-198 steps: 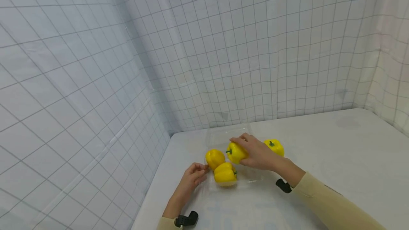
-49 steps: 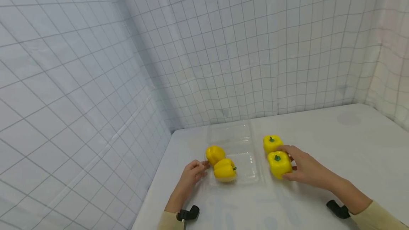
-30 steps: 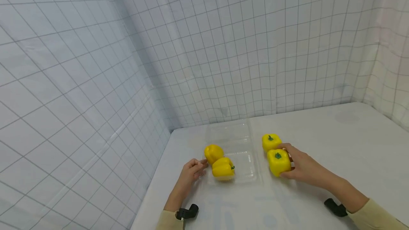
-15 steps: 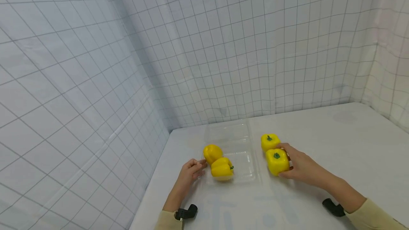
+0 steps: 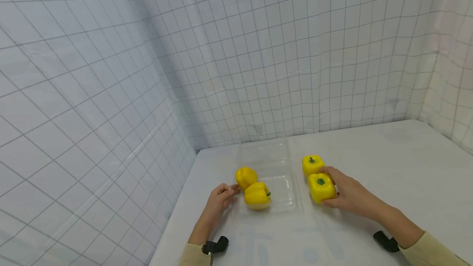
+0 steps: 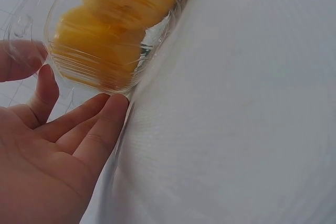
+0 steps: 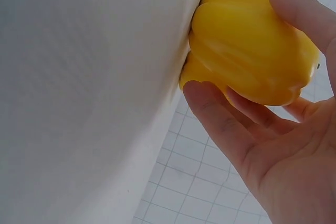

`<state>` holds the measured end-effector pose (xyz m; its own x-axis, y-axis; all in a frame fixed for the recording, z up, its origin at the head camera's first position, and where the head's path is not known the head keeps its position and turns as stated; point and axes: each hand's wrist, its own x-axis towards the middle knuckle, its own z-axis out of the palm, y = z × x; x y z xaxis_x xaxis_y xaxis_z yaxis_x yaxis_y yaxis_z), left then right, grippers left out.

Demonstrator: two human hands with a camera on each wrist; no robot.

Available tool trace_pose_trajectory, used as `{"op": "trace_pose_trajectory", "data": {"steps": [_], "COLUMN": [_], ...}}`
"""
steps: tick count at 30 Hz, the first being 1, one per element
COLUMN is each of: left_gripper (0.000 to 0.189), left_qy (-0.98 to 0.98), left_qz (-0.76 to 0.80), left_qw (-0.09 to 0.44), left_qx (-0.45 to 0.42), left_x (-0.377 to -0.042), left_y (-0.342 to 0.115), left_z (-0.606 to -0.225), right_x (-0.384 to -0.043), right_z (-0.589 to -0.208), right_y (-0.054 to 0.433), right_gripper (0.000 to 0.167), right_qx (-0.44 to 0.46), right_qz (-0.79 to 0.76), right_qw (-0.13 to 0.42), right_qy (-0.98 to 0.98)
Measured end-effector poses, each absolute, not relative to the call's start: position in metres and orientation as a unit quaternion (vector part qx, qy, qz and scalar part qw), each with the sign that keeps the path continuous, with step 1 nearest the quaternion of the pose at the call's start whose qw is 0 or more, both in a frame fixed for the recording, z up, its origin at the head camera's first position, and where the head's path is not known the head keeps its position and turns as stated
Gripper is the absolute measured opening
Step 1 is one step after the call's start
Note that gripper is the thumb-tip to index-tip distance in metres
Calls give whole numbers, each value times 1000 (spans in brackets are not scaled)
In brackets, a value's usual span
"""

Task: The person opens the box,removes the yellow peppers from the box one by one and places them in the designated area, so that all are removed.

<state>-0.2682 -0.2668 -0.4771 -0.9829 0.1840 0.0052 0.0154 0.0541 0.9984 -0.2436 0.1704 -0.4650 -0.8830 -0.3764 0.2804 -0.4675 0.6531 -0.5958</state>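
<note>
In the head view, a clear plastic clamshell container (image 5: 284, 194) lies with its lid folded back. Two yellow bell peppers are in its left part, one behind (image 5: 246, 177) and one in front (image 5: 256, 196). My left hand (image 5: 220, 200) is at the container's left edge; in the left wrist view its thumb and a finger pinch the rim, while other fingertips touch the wall. Right of the container, my right hand (image 5: 349, 192) grips a yellow bell pepper (image 5: 320, 189) standing stem up on the table. Directly behind it stands another yellow bell pepper (image 5: 312, 165), partly hidden.
The white-covered table (image 5: 388, 167) extends to the right of the peppers. White gridded sheeting (image 5: 258, 73) hangs behind it and along the left side. Dark wrist devices (image 5: 217, 244) are strapped to both forearms.
Several seconds ago my right hand held a pepper over the container; that pepper is now on the table at the right. Over the last second both hands have stayed nearly still.
</note>
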Motion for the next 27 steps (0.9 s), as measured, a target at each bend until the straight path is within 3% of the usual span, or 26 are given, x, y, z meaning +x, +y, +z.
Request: {"op": "trace_pose_trajectory", "data": {"steps": [12, 27], "left_gripper": [22, 20], "left_qy": [731, 720], "left_qz": [676, 688], "left_qw": [65, 69], "left_qx": [66, 62], "left_x": [-266, -269], "left_y": [-267, -267], "left_z": [-476, -478], "right_x": [-243, -241], "right_z": [-449, -411], "right_y": [178, 169], "right_gripper": [84, 75], "right_qx": [233, 267], "right_qz": [334, 315], "right_qw": [63, 103], "right_qy": [-911, -905]}}
